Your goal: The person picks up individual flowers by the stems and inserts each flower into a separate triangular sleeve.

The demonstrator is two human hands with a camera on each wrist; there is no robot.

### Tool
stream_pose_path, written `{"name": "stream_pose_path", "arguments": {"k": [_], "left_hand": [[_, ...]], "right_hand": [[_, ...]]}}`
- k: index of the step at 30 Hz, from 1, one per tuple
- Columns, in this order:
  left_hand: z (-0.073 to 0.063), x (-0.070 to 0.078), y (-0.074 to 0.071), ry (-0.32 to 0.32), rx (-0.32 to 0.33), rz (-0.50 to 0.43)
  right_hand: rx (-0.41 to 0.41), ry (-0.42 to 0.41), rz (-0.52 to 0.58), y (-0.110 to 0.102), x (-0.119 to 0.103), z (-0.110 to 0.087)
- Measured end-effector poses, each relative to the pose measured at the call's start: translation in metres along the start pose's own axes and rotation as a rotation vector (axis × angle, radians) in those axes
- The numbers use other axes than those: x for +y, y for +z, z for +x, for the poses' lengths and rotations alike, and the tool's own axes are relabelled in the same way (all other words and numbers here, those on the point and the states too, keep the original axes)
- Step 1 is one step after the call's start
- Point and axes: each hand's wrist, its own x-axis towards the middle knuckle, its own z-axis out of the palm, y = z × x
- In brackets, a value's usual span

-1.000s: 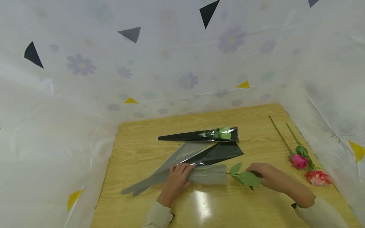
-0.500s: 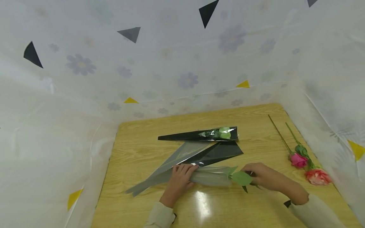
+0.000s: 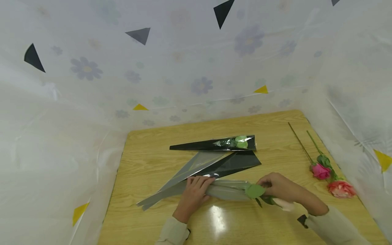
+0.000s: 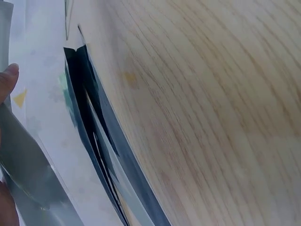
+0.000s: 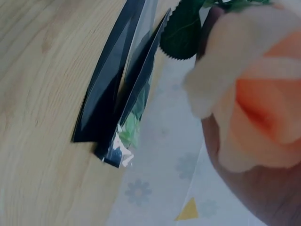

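My left hand (image 3: pixel 194 195) holds a grey translucent flower sleeve (image 3: pixel 229 192) just above the table, its wide mouth to the right. In the left wrist view its thumb (image 4: pixel 8 80) lies against the sleeve. At that mouth my right hand (image 3: pixel 280 187) pinches the stem of an artificial rose just below the bloom. The rose's pale peach bloom (image 5: pixel 263 99) fills the right side of the right wrist view. One green leaf (image 3: pixel 255 191) sits at the sleeve's opening, and the lower stem lies inside the sleeve.
Behind the hands lies a black sleeve with a pale green rose (image 3: pixel 241 142). More flat sleeves, black (image 3: pixel 239 163) and grey (image 3: pixel 183 173), overlap in front of it. A pink rose (image 3: pixel 320 172) and a coral flower (image 3: pixel 341 189) lie at the table's right edge.
My right hand has moved left with the rose, and its stem has slid deeper into the grey sleeve. The leaves now reach the mouth, and the pale bloom shows beneath the right wrist.
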Motion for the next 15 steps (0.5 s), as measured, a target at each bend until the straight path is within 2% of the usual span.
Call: {"name": "stream_pose_path", "arguments": {"k": [3, 7, 15], "left_hand": [[0.0014, 0.0028, -0.0014, 0.001, 0.001, -0.001], [0.0015, 0.0039, -0.0004, 0.005, 0.011, 0.006], [0.0014, 0.0028, 0.0002, -0.02, 0.018, -0.021]], "right_hand": [[-0.007, 0.039, 0.087, 0.0014, -0.0007, 0.0013], [-0.031, 0.047, 0.171, 0.0024, -0.0023, 0.0019], [-0.096, -0.033, 0.213, 0.0033, -0.0004, 0.0025]]}}
